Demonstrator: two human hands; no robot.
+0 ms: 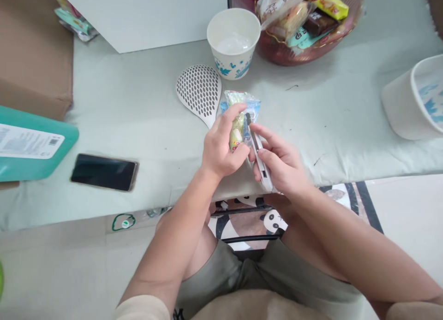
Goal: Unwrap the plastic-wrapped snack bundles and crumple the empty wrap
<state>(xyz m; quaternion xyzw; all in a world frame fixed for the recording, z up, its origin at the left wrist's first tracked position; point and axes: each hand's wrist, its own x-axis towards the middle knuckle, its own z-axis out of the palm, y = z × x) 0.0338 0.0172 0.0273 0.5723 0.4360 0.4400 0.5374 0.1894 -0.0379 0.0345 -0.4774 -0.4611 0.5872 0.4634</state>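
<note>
Found white tool point(260, 162) clamped in right grip point(284, 162), near front edge of desk point(166, 126).
Noted tool slanted away from front edge, held between thumb and fingertips, presumably for fine control. Saw left grip point(222, 147) curved around green packet point(238, 127), also near front edge, apparently to steady it; could not tell whether closed tight. Observed blue packet point(254, 109) just beside, partly hidden. Recorded perforated skimmer point(199, 90) lying beyond left grip, toward far edge.
</note>
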